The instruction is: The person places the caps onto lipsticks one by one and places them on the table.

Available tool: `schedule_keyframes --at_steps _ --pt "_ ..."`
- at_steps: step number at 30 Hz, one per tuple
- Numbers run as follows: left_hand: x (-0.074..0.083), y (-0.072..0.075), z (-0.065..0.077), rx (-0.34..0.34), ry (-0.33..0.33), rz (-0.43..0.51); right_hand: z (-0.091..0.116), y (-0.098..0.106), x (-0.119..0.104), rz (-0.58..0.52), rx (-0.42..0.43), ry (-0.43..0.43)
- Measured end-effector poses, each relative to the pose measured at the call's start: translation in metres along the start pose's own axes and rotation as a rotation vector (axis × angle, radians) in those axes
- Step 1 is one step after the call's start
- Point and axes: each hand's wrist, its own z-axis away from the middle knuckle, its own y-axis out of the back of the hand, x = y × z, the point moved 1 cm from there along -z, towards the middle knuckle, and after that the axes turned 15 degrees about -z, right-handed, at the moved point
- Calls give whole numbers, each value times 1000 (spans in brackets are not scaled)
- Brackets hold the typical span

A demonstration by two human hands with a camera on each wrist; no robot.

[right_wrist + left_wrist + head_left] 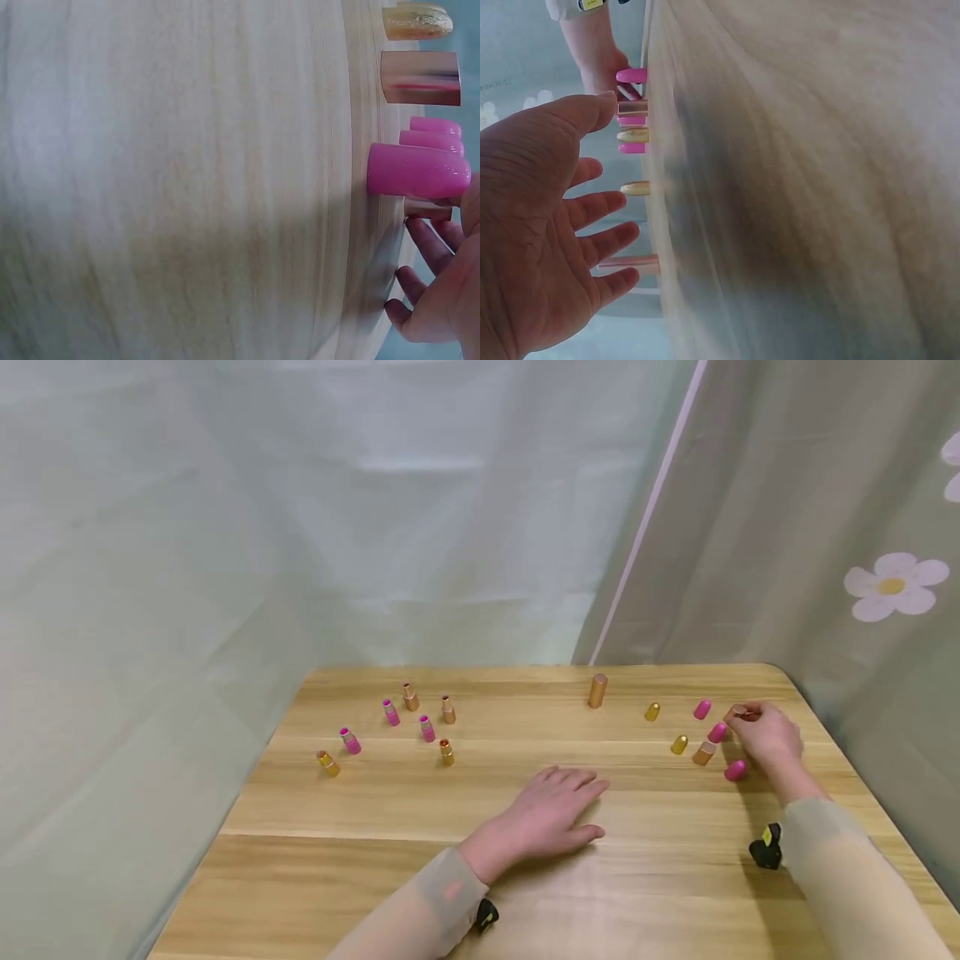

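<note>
At the table's right side, my right hand (768, 735) holds a copper lipstick cap (738, 711) between thumb and fingers, low at the tabletop. Around it stand pink caps (702, 709), gold caps (679, 744) and another copper cap (704, 753). In the right wrist view a pink cap (418, 171) partly hides the held copper cap (427, 209). My left hand (551, 814) is spread palm down near the middle, holding nothing. In the left wrist view its fingers (604, 204) are apart, with the caps beyond.
Several uncapped lipstick tubes stand at the left: pink (427, 728), copper (448, 710) and gold (327, 763). One taller copper lipstick (597, 691) stands near the back edge. Behind the wooden table (337, 868) hangs a pale curtain (450, 527).
</note>
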Motion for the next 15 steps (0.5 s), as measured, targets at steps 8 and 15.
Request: schedule_keyframes --at_steps 8,15 --pt "2 -1 -4 -24 -14 -4 2 6 5 -18 16 -57" --pt "-2 0 2 -25 6 -12 0 4 4 -70 42 -34"
